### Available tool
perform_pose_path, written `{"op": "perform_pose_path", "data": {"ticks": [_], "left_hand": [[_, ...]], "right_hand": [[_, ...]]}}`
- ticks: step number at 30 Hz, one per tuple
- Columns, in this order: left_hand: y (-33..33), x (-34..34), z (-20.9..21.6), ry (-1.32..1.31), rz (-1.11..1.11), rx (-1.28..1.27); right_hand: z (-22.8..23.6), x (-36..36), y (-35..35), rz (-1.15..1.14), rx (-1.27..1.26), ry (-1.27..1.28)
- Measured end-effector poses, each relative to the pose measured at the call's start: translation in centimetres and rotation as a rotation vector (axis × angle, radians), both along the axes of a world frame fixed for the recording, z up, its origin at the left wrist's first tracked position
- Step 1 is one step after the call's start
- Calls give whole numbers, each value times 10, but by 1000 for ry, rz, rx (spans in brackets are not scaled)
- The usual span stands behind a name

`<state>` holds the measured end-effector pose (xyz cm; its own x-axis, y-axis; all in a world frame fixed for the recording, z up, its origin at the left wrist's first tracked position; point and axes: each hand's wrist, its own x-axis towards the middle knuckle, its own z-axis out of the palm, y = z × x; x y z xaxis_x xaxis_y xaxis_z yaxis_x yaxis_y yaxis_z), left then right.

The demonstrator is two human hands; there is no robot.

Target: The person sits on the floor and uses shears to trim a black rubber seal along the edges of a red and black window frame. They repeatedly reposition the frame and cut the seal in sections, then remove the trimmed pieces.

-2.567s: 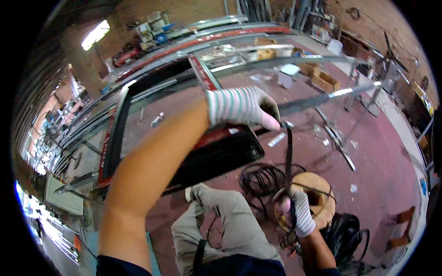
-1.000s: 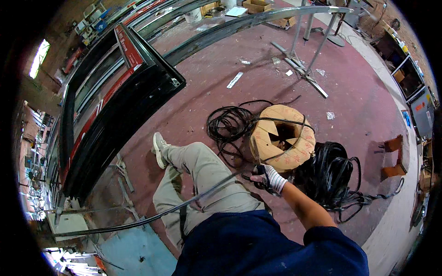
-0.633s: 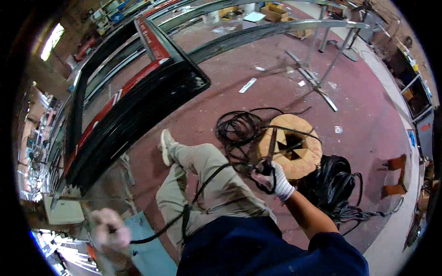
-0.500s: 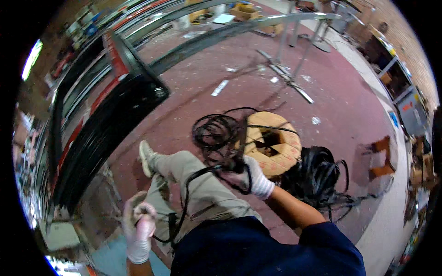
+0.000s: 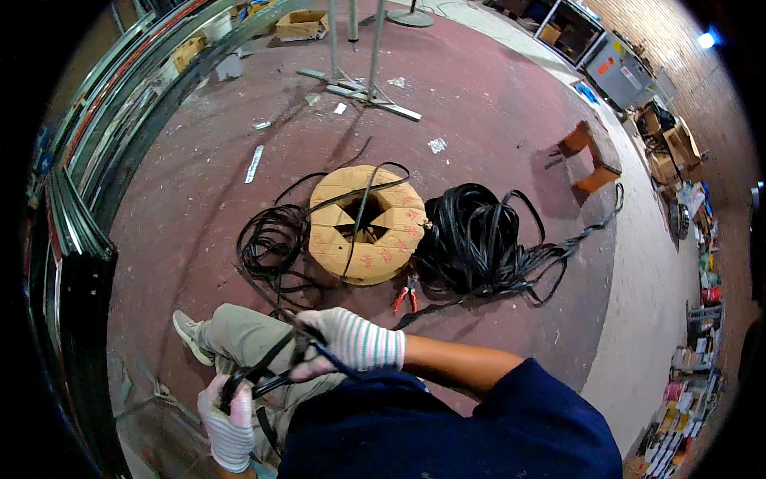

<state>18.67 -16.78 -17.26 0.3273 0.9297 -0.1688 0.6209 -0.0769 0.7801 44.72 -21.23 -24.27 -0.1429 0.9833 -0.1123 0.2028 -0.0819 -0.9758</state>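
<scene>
Both my hands wear white striped knit gloves. My right hand (image 5: 347, 339) is closed around a black rubber strip (image 5: 275, 349), above my bent leg. Lower and to the left, my left hand (image 5: 227, 419) grips folded lengths of the same strip, close to the right hand. From the hands the strip leads up toward a loose black coil (image 5: 271, 243) on the floor. Next to that coil lies a round wooden-board spool (image 5: 331, 251) with red marks, and black strip crosses its top. To its right is a large black strip heap (image 5: 471, 239).
Red-handled pliers (image 5: 405, 297) lie on the floor below the spool. Long metal profiles (image 5: 76, 211) are stacked at the left. A small wooden stool (image 5: 594, 168) lies at the right, and a metal stand (image 5: 371, 100) rises at the back. Scraps dot the red floor.
The view has swung to the right. My right hand has come down and left, nearer to my left hand, carrying the black strip. The left hand's fingers now close on folded strip.
</scene>
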Motion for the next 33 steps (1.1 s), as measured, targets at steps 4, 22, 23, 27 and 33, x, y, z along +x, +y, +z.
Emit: {"op": "perform_pose_path", "data": {"ticks": [4,22,23,27,33], "left_hand": [[3,-16,8,-8,-17,39],[-4,-38,23,145,-10,38],[-11,-43,26,173,33,95],[-23,-66,20,298,21,332],[-20,-54,72,97,-305,276]], "right_hand": [[-105,36,-68,-4,-262,-52],[-323,196,-311,-1350,-513,86],[-288,195,-285,-1221,-433,-577],[-284,216,-278,-1165,-1025,-655],[-400,211,-271,-1640,-903,-82]]}}
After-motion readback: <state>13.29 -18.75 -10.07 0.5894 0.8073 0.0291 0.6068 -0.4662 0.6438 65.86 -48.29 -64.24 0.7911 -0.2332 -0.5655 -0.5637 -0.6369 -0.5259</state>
